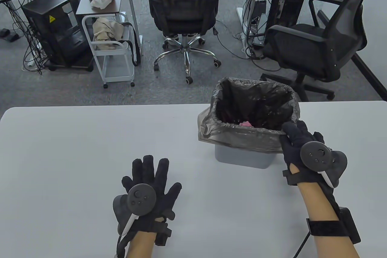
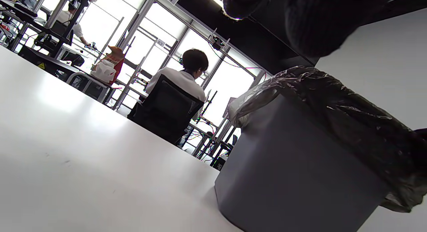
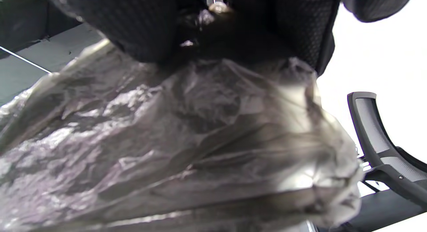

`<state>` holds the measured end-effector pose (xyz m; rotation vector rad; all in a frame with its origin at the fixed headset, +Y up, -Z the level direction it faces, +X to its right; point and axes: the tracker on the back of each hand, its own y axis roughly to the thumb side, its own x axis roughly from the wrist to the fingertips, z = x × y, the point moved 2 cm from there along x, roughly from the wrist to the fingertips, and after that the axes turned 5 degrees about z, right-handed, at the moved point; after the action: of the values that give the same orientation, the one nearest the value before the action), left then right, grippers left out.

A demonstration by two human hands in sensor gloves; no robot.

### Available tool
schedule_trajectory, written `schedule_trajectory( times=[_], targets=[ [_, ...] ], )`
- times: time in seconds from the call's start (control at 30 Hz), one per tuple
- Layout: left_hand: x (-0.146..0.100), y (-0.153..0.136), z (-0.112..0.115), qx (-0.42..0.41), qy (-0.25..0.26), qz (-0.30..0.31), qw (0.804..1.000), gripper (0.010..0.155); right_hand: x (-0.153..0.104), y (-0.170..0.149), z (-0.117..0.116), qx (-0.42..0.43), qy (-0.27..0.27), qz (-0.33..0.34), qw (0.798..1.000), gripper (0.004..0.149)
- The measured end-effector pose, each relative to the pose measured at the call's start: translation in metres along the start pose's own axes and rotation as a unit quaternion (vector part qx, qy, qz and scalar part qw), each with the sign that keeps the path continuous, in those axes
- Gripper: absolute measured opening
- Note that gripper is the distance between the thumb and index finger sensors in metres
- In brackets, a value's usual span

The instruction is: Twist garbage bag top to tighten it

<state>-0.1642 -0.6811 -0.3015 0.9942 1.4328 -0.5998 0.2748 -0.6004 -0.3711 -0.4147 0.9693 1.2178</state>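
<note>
In the table view, the garbage bag (image 1: 239, 132) is lining a small grey bin (image 1: 242, 156) that is standing on the white table (image 1: 75, 149), right of centre in the frame, with the bag's mouth gaping wide open and its edge folded down over the bin's rim. Something pink (image 1: 246, 123) is lying at the bottom. The right hand (image 1: 305, 152) is sitting at the bin's lower right corner in the frame, and its grip is closing on the folded-over plastic there; the right wrist view is showing crinkled film bunched directly beneath the gloved fingers (image 3: 140, 31), so the hand appears to be pinching the bag's edge, though the exact finger contact is hidden. The left hand (image 1: 149, 190) is lying flat on the table at lower centre-left, fingers spread and holding nothing, well apart from the bin. The relation that matters is this: the bag's top is lying up and to the left of the right hand's grip, and up and to the right of the free left hand, with the opening spread across the whole rim rather than gathered. By this reading the twist has not yet begun; the rim probably needs freeing and gathering first, and the right hand is plainly the nearer one to start.
</note>
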Motion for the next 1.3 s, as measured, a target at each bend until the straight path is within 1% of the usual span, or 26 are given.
schedule_trajectory(
  times=[0.17,0.33,0.47,0.67,0.73,0.83,0.87,0.97,1.0,1.03,1.07,1.1,1.13,1.17,1.23,1.3],
  targets=[
    [0.002,0.004,0.008,0.016,-0.012,0.003,1.000,0.079,-0.013,0.017,0.003,0.020,0.007,0.016,1.000,0.051],
    [0.002,0.009,0.010,0.036,-0.008,0.000,0.999,0.079,-0.024,0.034,0.005,0.028,0.019,0.045,0.998,0.051],
    [0.001,0.016,0.008,0.058,0.020,-0.002,0.998,0.084,-0.032,0.046,0.006,0.042,0.025,0.057,0.997,0.051],
    [0.002,0.019,0.007,0.075,0.044,-0.001,0.996,0.085,-0.036,0.057,0.006,0.045,0.041,0.082,0.995,0.051],
    [0.001,0.020,0.006,0.070,0.048,0.004,0.996,0.085,-0.037,0.055,0.008,0.045,0.044,0.087,0.994,0.055],
    [0.001,0.023,0.002,0.070,0.070,0.017,0.995,0.085,-0.043,0.043,0.013,0.076,0.035,0.088,0.993,0.066],
    [0.001,0.024,0.000,0.073,0.081,0.025,0.994,0.086,-0.047,0.035,0.017,0.096,0.026,0.084,0.992,0.069],
    [0.002,0.026,0.000,0.079,0.091,0.028,0.992,0.087,-0.060,0.014,0.021,0.126,-0.008,0.057,0.990,0.070],
    [0.003,0.026,0.001,0.081,0.090,0.026,0.992,0.086,-0.065,0.006,0.019,0.132,-0.013,0.042,0.990,0.066],
    [0.004,0.026,0.003,0.085,0.088,0.023,0.992,0.086,-0.071,-0.001,0.014,0.128,-0.006,0.026,0.991,0.065],
    [0.004,0.026,0.004,0.085,0.088,0.023,0.992,0.086,-0.075,-0.005,0.009,0.118,0.009,0.018,0.993,0.067],
    [0.006,0.027,0.007,0.085,0.088,0.021,0.992,0.086,-0.079,-0.008,0.000,0.096,0.036,0.013,0.995,0.069],
    [0.008,0.028,0.008,0.084,0.091,0.018,0.992,0.086,-0.081,-0.009,-0.011,0.067,0.074,0.012,0.995,0.076],
    [0.010,0.029,0.009,0.081,0.094,0.017,0.992,0.087,-0.082,-0.009,-0.018,0.047,0.092,0.013,0.995,0.082],
    [0.015,0.033,0.011,0.072,0.099,0.016,0.992,0.087,-0.084,-0.008,-0.031,0.003,0.096,0.021,0.995,0.094],
    [0.018,0.038,0.014,0.075,0.103,0.022,0.992,0.086,-0.084,-0.005,-0.042,-0.020,0.085,0.020,0.996,0.099]
  ],
)
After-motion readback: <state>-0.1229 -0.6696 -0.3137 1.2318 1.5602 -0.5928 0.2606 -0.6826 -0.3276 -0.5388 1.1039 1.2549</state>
